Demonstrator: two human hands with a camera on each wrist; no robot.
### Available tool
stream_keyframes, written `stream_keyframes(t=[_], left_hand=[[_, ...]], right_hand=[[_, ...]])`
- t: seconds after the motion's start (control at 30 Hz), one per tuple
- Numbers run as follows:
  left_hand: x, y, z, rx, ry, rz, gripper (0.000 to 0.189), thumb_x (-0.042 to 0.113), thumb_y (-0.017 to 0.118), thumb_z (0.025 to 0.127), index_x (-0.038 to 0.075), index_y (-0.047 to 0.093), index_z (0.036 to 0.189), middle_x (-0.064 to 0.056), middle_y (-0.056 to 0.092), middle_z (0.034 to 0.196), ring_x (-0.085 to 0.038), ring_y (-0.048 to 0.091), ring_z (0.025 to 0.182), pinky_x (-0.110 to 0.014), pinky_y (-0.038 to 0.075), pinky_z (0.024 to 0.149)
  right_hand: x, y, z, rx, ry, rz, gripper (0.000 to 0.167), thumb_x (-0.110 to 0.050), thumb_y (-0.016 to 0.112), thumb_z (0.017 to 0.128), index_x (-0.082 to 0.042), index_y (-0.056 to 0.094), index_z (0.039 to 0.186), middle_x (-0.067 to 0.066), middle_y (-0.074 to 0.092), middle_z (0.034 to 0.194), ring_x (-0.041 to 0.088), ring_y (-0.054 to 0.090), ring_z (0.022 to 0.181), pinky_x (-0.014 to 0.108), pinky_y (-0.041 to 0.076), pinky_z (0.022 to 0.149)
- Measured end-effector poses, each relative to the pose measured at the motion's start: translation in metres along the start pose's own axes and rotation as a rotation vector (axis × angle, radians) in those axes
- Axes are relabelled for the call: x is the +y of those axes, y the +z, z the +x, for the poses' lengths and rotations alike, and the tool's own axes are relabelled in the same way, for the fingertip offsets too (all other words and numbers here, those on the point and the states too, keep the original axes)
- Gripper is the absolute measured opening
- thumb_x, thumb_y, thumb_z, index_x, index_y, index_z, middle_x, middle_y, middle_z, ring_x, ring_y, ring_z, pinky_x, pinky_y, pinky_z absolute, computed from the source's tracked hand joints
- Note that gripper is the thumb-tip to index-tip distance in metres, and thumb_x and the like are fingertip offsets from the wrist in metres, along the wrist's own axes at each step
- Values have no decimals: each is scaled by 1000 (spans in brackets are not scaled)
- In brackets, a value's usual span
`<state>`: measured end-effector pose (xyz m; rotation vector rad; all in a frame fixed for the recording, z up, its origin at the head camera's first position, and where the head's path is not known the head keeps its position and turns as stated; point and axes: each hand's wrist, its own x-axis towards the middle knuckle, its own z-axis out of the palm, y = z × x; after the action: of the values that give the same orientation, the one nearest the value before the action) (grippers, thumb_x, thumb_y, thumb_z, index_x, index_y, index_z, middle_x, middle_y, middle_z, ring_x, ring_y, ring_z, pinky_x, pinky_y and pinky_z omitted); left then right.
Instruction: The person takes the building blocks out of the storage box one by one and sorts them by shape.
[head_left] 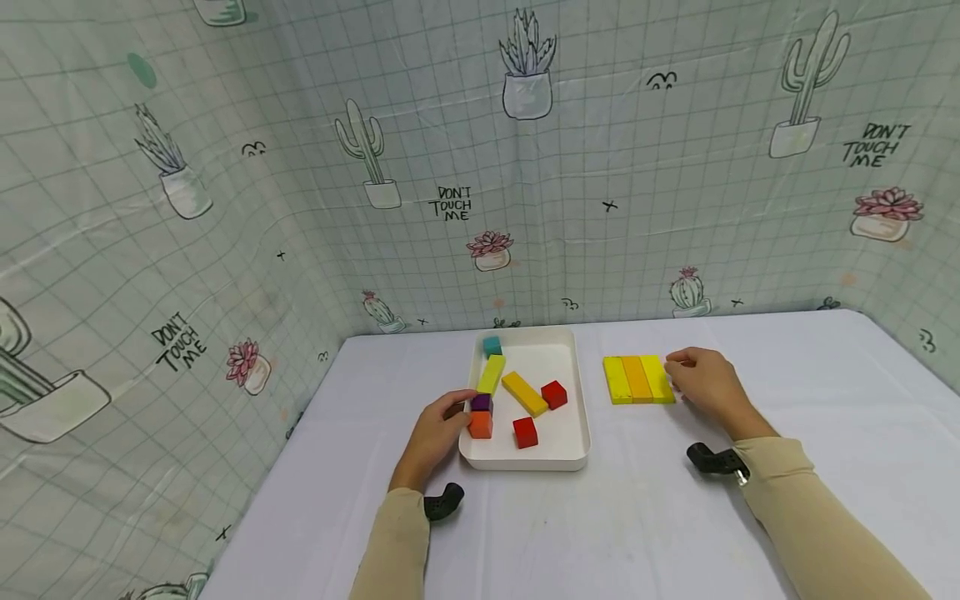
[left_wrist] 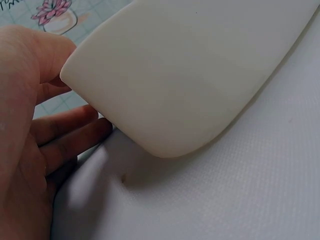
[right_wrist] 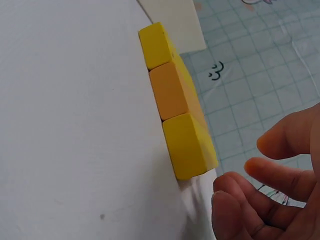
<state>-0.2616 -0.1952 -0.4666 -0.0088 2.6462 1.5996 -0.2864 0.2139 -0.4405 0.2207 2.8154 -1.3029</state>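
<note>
My left hand (head_left: 441, 427) is at the left side of the white tray (head_left: 557, 451), thumb and index finger over the rim beside a purple block (head_left: 482, 402) and an orange block (head_left: 481, 427). In the left wrist view, other fingers (left_wrist: 75, 122) touch the tray's outer edge; whether the purple block is pinched I cannot tell. My right hand (head_left: 707, 382) is just right of two yellow blocks (head_left: 617, 381) (head_left: 656, 379) with an orange-yellow block (head_left: 637, 380) between them, side by side. Its loosely bent fingers hold nothing in the right wrist view.
Inside the tray are a teal block (head_left: 492, 346), a yellow-green bar (head_left: 491, 374), a yellow bar (head_left: 524, 393) and two red cubes (head_left: 554, 394) (head_left: 526, 432). A white cloth (head_left: 585, 533) covers the table, and a patterned curtain (head_left: 585, 167) stands behind it.
</note>
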Motion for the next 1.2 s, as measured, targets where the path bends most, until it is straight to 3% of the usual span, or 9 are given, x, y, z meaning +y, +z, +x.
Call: stream_keyframes(t=[0.2, 0.43, 0.67, 0.97, 1.2], left_hand=[[1, -2, 1, -11, 10, -2, 37, 20, 56, 96, 23, 65, 132, -3, 56, 142, -28, 49, 133, -52, 38, 111], [0, -2, -1, -7, -1, -6, 37, 20, 56, 96, 23, 65, 132, -4, 56, 142, -28, 49, 133, -51, 39, 110], [0, -1, 0, -5, -2, 4, 38, 20, 56, 96, 22, 65, 132, -4, 57, 141, -28, 50, 132, -51, 39, 111], [-1, -1, 1, -11, -3, 5, 38, 20, 56, 96, 22, 65, 132, -4, 56, 142, -28, 50, 132, -52, 39, 111], [1, -1, 0, -5, -13, 1, 38, 20, 56, 96, 23, 65, 132, -3, 57, 141, -28, 50, 131, -52, 39, 110]], right_hand=[[-7, -1, 0, -17, -47, 141, 51, -36, 46, 104, 2, 54, 136, 24, 59, 126, 32, 60, 105, 26, 57, 75], [-27, 3, 4, -190, -97, 268, 54, -39, 51, 103, 1, 53, 139, 21, 61, 128, 31, 62, 110, 32, 57, 87], [-50, 10, 10, -370, -179, 357, 48, -32, 57, 101, 1, 56, 135, 23, 60, 130, 34, 63, 111, 34, 56, 87], [-81, 32, 23, -497, -248, 409, 48, -25, 59, 100, 5, 52, 137, 30, 57, 130, 46, 57, 119, 40, 57, 88], [-105, 50, 28, -532, -246, 391, 46, -22, 57, 100, 3, 51, 138, 28, 56, 135, 45, 55, 123, 44, 54, 95]])
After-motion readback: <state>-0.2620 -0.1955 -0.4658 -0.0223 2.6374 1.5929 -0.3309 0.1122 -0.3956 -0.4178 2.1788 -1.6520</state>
